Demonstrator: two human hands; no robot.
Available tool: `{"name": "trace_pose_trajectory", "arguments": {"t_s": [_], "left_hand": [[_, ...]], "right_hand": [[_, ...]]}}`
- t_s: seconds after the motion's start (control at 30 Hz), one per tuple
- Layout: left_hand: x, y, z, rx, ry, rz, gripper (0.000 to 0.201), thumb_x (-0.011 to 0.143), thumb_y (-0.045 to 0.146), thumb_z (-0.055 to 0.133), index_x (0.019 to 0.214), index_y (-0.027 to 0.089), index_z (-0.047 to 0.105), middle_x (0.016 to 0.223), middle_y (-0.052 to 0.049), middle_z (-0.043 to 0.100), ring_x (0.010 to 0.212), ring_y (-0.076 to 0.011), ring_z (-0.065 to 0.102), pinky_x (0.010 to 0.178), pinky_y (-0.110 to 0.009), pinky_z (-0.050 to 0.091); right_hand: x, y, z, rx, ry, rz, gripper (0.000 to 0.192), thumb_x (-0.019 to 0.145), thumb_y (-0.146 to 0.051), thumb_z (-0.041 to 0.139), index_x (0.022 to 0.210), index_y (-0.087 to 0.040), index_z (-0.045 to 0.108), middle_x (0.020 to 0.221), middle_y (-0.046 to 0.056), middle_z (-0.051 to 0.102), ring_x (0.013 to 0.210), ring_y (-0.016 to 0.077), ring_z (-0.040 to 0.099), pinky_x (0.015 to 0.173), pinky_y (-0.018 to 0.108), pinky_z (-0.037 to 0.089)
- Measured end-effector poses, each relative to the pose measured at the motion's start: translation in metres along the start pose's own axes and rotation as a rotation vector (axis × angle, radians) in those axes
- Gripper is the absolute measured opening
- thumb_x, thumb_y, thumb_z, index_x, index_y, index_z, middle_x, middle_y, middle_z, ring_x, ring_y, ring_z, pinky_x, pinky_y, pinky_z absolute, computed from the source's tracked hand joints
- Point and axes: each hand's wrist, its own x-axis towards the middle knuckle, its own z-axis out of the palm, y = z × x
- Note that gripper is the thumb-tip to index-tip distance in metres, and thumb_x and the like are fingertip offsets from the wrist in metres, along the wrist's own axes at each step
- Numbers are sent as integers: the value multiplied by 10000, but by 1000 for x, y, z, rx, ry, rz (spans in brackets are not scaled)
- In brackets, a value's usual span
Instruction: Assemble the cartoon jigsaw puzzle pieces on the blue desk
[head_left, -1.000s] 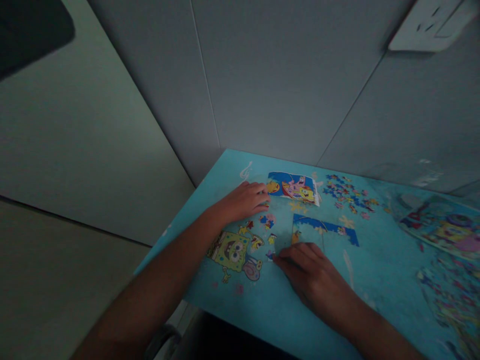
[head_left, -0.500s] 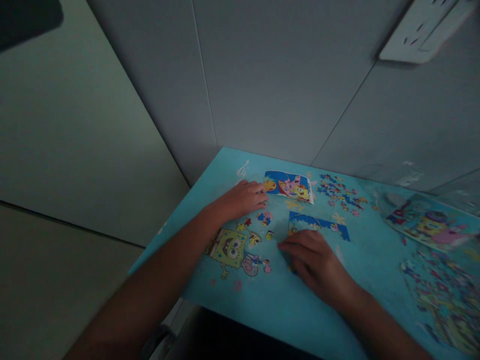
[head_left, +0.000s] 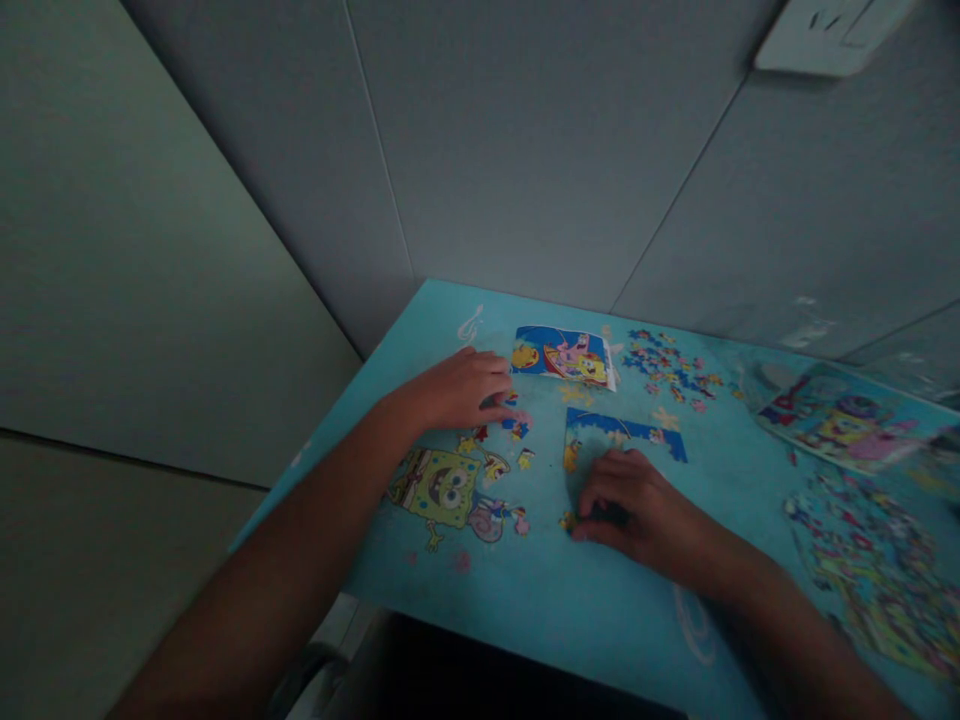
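My left hand (head_left: pixel 459 388) lies palm down on the blue table (head_left: pixel 600 610), fingertips beside a few loose puzzle pieces (head_left: pixel 516 424) and just left of a small picture card (head_left: pixel 562 355). My right hand (head_left: pixel 628 505) rests with curled fingers on the lower edge of a partly joined puzzle section (head_left: pixel 622 432), touching a small piece (head_left: pixel 568 520) at its fingertips. Whether it grips a piece I cannot tell. A printed cartoon sponge figure (head_left: pixel 439 487) is on the table below my left hand.
A scatter of several loose pieces (head_left: pixel 667 367) lies at the back. At right are a picture sheet (head_left: pixel 840 420) and more puzzle pieces (head_left: pixel 862 560). The table stands in a wall corner; a wall socket (head_left: pixel 825 35) is above. The table's near edge drops off at left.
My right hand has slid rightward and curled onto the joined section's lower edge. My left hand has shifted slightly toward the loose pieces. The view has tilted a little.
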Motion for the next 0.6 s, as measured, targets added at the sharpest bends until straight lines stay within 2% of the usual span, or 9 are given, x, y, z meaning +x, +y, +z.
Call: {"name": "trace_pose_trajectory", "arguments": {"t_s": [0.23,0.43,0.6], "left_hand": [[0,-2,4,64,-33,9,461,1002,601,488,833,199,638,913,-36,636,875,-192,582,855,-345,376],[1,-1,4,52,-15,16,436,999,584,511,846,202,655,917,-32,640,878,-192,580,850,-344,376],[1,0,3,54,-18,11,431,996,576,524,846,197,664,913,-36,640,874,-190,578,855,-341,377]], "right_hand": [[1,-8,4,-26,9,16,244,937,-408,698,1154,-295,708,988,30,705,979,221,636,873,398,463],[1,-10,5,25,-2,9,132,949,-368,690,1046,-286,729,954,12,700,957,203,632,895,404,454],[1,-8,7,30,17,62,126,932,-378,712,983,-263,700,938,4,693,955,204,633,886,395,454]]}}
